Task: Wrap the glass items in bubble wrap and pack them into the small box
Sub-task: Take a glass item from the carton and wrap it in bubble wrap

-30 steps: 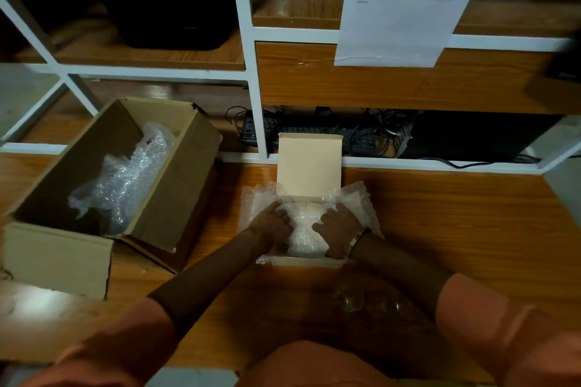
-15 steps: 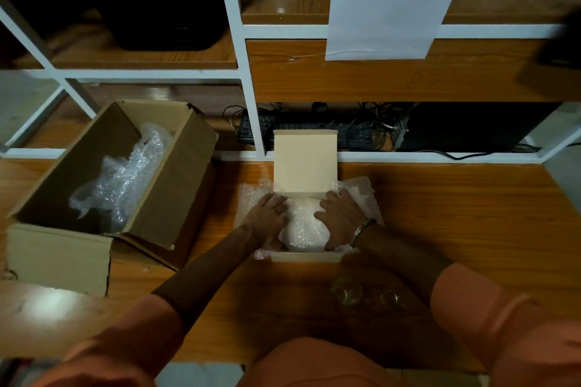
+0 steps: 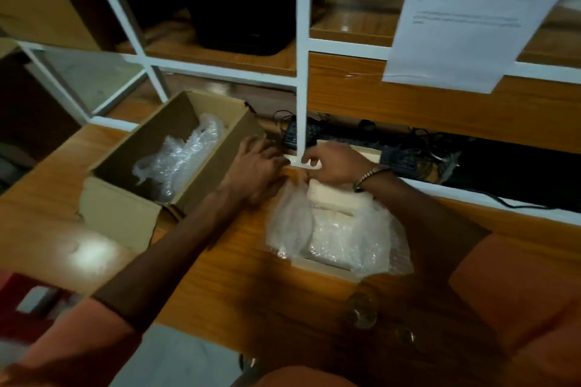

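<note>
while the big brown cardboard box (image 3: 132, 166) with loose bubble wrap (image 3: 179, 157) sits off left, the left hand (image 3: 254, 166) hovers flat with fingers spread, holding nothing. the right hand (image 3: 333, 163) pinches the small tan box's lid (image 3: 361, 151). just below both hands, the small tan cardboard box (image 3: 323, 267) holds the bubble-wrapped bundle (image 3: 339, 239). clear glasses (image 3: 361, 311) stand nearer the person.

Dim, warm light all over, with one bright glare patch on the table (image 3: 91, 253) near its left edge. Motion blur smears the whole frame, and wide-angle bending tilts the shelf frame (image 3: 302, 50); the near edge sits in deep shadow.
</note>
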### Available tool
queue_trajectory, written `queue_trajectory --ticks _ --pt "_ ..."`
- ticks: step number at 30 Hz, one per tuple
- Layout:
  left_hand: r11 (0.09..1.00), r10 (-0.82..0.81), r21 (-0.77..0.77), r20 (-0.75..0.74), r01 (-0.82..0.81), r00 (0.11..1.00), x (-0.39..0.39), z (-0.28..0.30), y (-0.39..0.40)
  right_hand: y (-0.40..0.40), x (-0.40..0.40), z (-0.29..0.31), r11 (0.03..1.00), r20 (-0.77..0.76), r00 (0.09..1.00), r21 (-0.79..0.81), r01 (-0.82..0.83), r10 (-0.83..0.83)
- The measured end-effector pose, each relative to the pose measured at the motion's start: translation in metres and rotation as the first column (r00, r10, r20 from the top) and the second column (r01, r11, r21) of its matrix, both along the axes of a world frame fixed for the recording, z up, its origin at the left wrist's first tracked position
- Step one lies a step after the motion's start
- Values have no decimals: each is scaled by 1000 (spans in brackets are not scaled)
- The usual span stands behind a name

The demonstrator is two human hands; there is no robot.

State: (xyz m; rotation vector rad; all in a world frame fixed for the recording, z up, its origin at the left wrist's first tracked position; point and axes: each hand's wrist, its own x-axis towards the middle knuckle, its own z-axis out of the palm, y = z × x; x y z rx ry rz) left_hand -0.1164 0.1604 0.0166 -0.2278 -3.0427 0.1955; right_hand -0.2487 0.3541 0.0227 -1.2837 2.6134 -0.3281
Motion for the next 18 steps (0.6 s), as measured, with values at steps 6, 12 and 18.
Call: queue_trajectory --ticks 6,12,18 --pt "920 381 165 -158 -356 911 97 20 -90 -96 21 34 945 61 989 -308 -111 136" --pt "828 551 190 -99 -528 829 156 7 -161 -185 37 43 965 -7 994 -238 -110 112" --pt "841 484 274 9 -467 875 164 2 -197 -235 28 23 981 -87 981 -105 165 -174"
